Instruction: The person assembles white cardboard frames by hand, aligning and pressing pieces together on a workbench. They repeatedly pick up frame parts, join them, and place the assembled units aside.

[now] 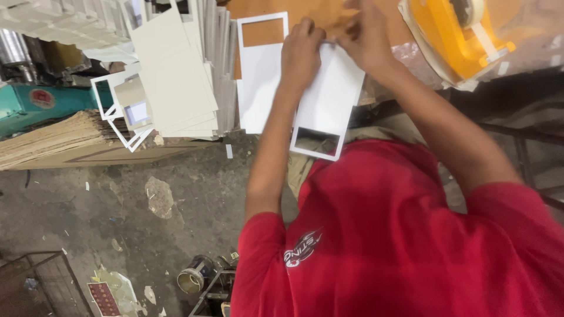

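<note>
My left hand [302,50] and my right hand [365,38] meet at the far end of a white card [329,97], fingers closed on its edge. The card is a long rectangle with a window cut out at its near end, and it hangs over the edge of the brown tabletop [311,12]. A second white card [258,82] with the same kind of window lies flat on the table just left of my left hand. My red shirt fills the lower right of the view.
An orange tape dispenser [464,35] stands at the right of the table. Stacks of white cards [176,76] and white frames [114,111] lie to the left, above a pile of corrugated board [53,138]. A tin can [191,279] and a wire cage [41,282] sit on the dirty floor.
</note>
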